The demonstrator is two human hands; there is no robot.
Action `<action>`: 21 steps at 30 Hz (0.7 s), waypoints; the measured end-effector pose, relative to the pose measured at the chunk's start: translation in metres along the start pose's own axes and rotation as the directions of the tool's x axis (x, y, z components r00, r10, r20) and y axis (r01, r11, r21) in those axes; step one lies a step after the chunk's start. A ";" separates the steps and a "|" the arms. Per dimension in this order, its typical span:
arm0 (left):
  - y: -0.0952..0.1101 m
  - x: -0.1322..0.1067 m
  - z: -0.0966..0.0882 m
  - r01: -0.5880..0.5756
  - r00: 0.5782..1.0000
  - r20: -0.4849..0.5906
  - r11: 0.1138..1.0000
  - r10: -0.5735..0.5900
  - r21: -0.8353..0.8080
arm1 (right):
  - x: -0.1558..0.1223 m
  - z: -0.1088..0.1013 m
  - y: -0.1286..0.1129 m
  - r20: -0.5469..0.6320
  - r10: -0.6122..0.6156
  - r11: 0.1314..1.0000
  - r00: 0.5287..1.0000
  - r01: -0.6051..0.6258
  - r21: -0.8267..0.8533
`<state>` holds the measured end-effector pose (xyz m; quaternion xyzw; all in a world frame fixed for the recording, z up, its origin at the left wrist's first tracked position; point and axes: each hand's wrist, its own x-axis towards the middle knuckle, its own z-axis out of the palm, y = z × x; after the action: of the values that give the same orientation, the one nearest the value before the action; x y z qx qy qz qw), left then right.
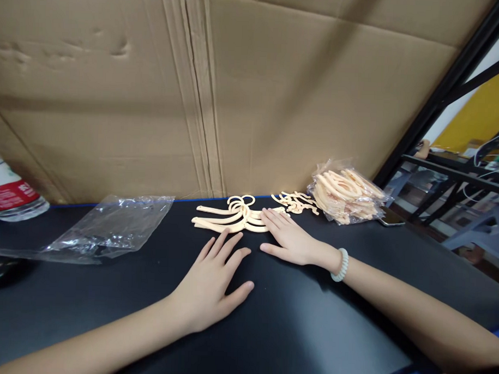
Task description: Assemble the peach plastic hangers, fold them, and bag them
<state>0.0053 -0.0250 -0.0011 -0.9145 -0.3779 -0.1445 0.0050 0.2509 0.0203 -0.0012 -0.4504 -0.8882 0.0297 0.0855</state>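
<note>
Cream plastic hangers (228,216) lie in a loose fan just above the middle of the frame, on a black tabletop (310,331), their round hooks bunched at the top of the pile and their arms running out to the left. The right hand (291,240) comes in from the lower right and lies palm down, fingers stretched out and close together; the fingertips rest on the right end of the fan and grip nothing. A pale beaded bracelet (341,265) circles that wrist. The left hand (211,286) enters from the lower left and lies flat on the tabletop just below the hangers, fingers spread, thumb out to the right. Its fingertips stop just short of the pile and it holds nothing.

Right of the fan, near the back edge, sits a small heap of thinner cream pieces (296,202). Beside it, further right, is a clear bag stuffed with more hangers (347,193), and the corner of a dark phone (391,218) shows at that bag's lower right. An empty, crumpled clear bag (109,228) lies at centre left. At the far left edge a water bottle with a red label (10,192) lies on its side. A creased cardboard wall (277,90) fills the upper frame, and a black metal frame (441,101) slants down the upper right.
</note>
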 end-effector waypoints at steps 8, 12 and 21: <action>-0.008 0.006 -0.004 -0.030 0.993 0.113 0.998 0.036 -0.056 | -0.005 0.003 0.013 -0.038 0.004 0.999 0.999 -0.005 -0.038; -0.005 0.006 -0.006 -0.057 0.997 0.049 0.996 0.060 -0.063 | -0.007 0.004 0.013 -0.061 0.015 0.999 0.998 -0.018 -0.046; 0.002 -0.004 -0.019 -0.172 0.968 -0.163 0.977 0.192 0.124 | -0.012 0.006 0.011 -0.157 -0.013 0.993 0.987 -0.006 -0.121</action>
<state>-0.0013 -0.0316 0.0157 -0.9275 -0.2977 -0.2021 0.1012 0.2656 0.0178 -0.0104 -0.4542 -0.8796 -0.0602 0.1280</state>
